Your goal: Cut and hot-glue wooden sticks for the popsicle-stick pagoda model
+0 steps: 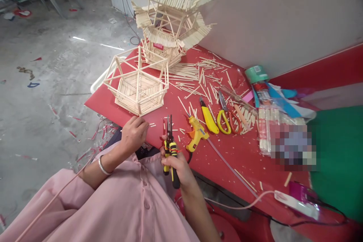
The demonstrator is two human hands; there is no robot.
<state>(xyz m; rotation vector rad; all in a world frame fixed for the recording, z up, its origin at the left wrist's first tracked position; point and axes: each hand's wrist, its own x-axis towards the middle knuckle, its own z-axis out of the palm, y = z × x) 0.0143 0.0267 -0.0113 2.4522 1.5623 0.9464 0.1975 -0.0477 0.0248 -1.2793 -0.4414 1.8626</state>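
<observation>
My right hand [181,170] is wrapped around long-nose pliers [170,147] with yellow and black handles, their jaws pointing up toward the table edge. My left hand [134,134] is closed at the table's near edge, just below an open hexagonal frame of thin wooden sticks [138,89]. Whatever its fingers pinch is too small or hidden to name. A yellow glue gun [197,134] lies on the red table [227,155], to the right of the pliers. Several short stick pieces are scattered between the frame and the glue gun.
Behind the frame stands a tiered stick model [176,19] with slatted roofs. Loose sticks [184,71] cover the table's middle. A yellow cutter [209,117], yellow-handled scissors [224,119] and packaged sticks [268,128] lie rightward. A power strip [296,204] and cords lie near the front.
</observation>
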